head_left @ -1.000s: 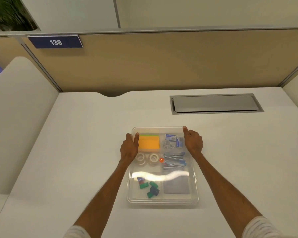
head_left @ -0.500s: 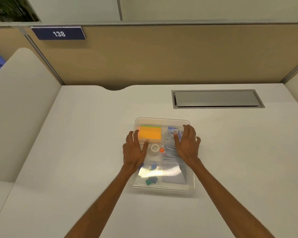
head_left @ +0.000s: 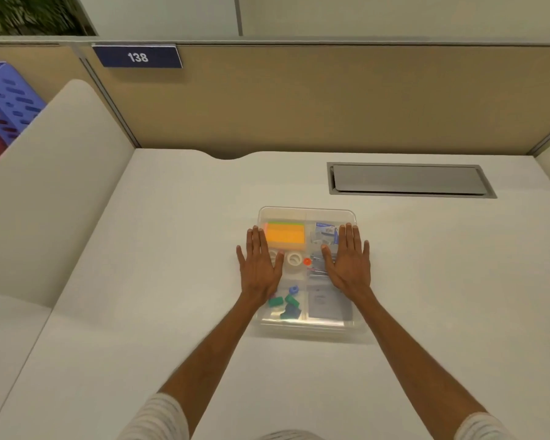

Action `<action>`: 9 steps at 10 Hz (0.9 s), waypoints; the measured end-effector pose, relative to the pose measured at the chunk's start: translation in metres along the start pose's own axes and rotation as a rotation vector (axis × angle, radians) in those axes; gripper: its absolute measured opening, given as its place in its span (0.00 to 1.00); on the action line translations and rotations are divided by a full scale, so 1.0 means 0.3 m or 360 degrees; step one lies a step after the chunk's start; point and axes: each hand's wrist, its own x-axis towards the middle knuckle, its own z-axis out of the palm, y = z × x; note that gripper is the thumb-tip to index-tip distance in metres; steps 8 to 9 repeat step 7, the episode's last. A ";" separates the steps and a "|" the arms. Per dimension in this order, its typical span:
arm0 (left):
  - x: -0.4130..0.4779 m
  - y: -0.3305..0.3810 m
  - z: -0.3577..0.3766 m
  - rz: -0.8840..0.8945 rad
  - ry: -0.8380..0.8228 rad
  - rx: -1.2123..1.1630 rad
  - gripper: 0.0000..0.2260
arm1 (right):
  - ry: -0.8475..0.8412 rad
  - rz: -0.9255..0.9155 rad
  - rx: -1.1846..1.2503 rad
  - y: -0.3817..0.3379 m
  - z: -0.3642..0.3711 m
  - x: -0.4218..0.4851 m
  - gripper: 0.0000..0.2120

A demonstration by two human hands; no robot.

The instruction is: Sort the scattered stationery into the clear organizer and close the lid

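**Item:** clear organizer (head_left: 305, 330), on the desk (head_left: 172, 249), directly under both your palms.
**Lid** (head_left: 307, 214): laid over it, apparently down.
**Left hand** (head_left: 259, 265): flat, fingers straight and spread, pressing the lid's left side.
**Right hand** (head_left: 348, 263): likewise flat, on the right side.
**Purpose, as judged:** even pressure on both sides to seat the lid.
**Contents:** orange sticky notes (head_left: 286, 235) and a tape roll (head_left: 294, 258) between your hands. Small green and blue pieces (head_left: 288, 301) lie beside your left wrist.

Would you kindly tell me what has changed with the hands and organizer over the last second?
The left hand and right hand let go of the far corners of the lid, drew back and now lie flat on it, fingers straight. The organizer and its contents stayed put.
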 end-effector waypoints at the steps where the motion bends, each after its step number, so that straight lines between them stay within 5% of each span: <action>1: -0.007 -0.005 -0.007 0.0004 -0.0009 0.0065 0.32 | 0.0013 -0.0014 -0.0074 -0.014 -0.010 -0.008 0.34; 9: -0.003 0.166 -0.211 0.0311 0.0191 0.0198 0.34 | 0.0447 0.0007 0.0053 -0.147 -0.269 -0.019 0.32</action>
